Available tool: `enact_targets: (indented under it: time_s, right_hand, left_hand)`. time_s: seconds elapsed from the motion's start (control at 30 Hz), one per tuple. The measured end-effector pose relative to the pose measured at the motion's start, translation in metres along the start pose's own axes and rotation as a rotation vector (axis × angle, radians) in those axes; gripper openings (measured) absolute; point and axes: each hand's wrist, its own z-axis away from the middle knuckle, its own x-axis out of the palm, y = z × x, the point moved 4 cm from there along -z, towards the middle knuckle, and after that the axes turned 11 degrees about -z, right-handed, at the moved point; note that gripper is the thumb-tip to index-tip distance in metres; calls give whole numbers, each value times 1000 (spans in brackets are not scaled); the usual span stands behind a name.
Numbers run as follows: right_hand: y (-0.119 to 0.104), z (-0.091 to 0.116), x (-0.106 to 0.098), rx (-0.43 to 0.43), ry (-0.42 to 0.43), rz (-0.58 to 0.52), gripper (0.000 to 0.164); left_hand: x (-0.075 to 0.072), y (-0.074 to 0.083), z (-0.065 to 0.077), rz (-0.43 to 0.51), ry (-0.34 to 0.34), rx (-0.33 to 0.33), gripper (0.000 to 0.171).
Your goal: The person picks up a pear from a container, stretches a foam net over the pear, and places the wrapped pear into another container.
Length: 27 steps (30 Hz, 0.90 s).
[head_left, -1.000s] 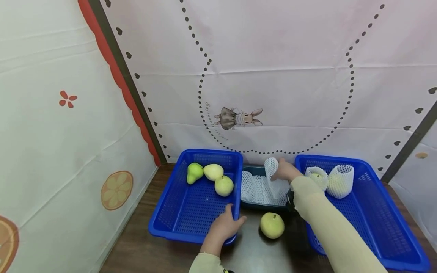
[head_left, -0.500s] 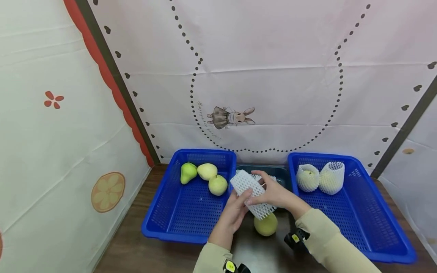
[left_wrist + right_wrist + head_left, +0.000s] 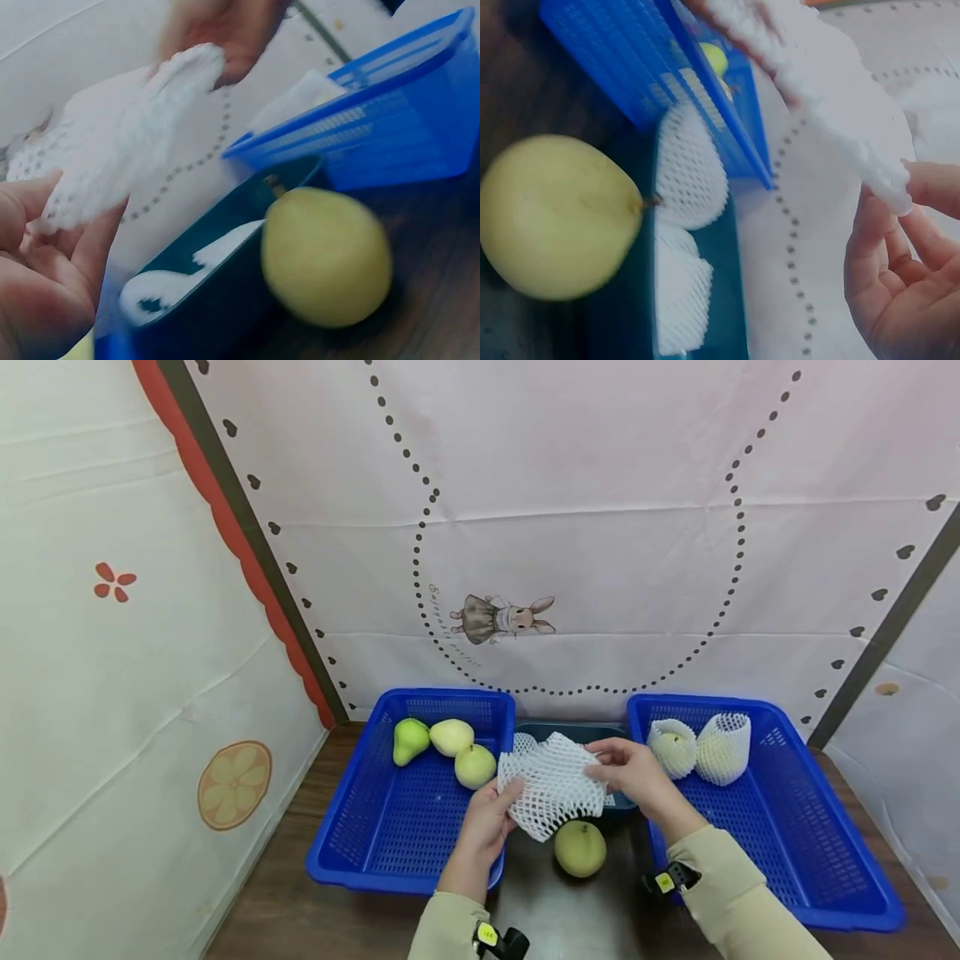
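Both hands hold a white foam fruit net [image 3: 553, 787] spread out between them, above the front of the dark green tray. My left hand [image 3: 482, 828] pinches the net's left edge between thumb and fingers. Its right edge is pinched by my right hand [image 3: 637, 777]; the right wrist view shows thumb and fingertips [image 3: 900, 196] meeting at the net's rim. Below the net, a yellow-green pear [image 3: 581, 850] stands on the table with its stem up. More foam nets [image 3: 690, 169] lie in the dark green tray [image 3: 615, 727], partly hidden by the held net in the head view.
At left, a blue basket [image 3: 390, 878] holds a green pear [image 3: 410, 741] and two paler fruits [image 3: 452, 737]. Another blue basket [image 3: 825, 910] at right contains two net-wrapped fruits [image 3: 672, 749]. A patterned cloth [image 3: 600, 568] hangs behind the brown table [image 3: 277, 893].
My right hand has brought a foam net from the tray toward the middle. My left hand has left the left basket's rim and taken the net's other side; the net is now spread wider.
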Motion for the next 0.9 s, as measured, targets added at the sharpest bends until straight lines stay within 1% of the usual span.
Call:
enact_targets:
  time_s: [0.1, 0.17, 0.23, 0.3, 0.37, 0.4, 0.47, 0.57, 0.6, 0.67, 0.73, 0.83, 0.9]
  right_hand:
    - [-2, 1, -3, -7, 13, -13, 36]
    - [-3, 1, 4, -22, -17, -8, 37]
    - [-5, 3, 17, -41, -58, -19, 38]
    - [-8, 6, 31, -69, -96, -46, 37]
    - [-11, 8, 42, -97, -106, -80, 38]
    - [-12, 9, 45, -104, -93, -97, 38]
    - [-11, 9, 46, -118, -50, -116, 39]
    - [-4, 9, 42, -97, 38, -144, 39]
    - [-1, 9, 40, -87, 66, -150, 39]
    - [4, 9, 37, -69, 108, -159, 37]
    - [9, 9, 34, -51, 151, -160, 35]
    - [17, 13, 31, -29, 206, -142, 34]
    - [26, 17, 31, -25, 246, -111, 33]
  left_hand:
    - [-6, 3, 2, -2, -25, 8, 41]
    - [-3, 4, 2, 18, -59, 13, 46]
    - [2, 4, 3, 74, -101, 18, 54]
    - [9, 4, 3, 154, -136, 12, 64]
    - [13, 3, 2, 222, -143, -3, 72]
    - [13, 3, 2, 252, -129, -9, 74]
    - [11, 2, -1, 298, -81, -18, 73]
    - [1, -1, -6, 357, 27, -20, 65]
    - [-1, -1, -8, 381, 41, -14, 61]
    - [-7, -2, -11, 440, 54, -10, 58]
    - [-11, -3, -12, 489, 42, -9, 60]
    - [-14, -3, -13, 533, 12, -5, 62]
    - [-16, -4, -12, 530, 3, -6, 61]
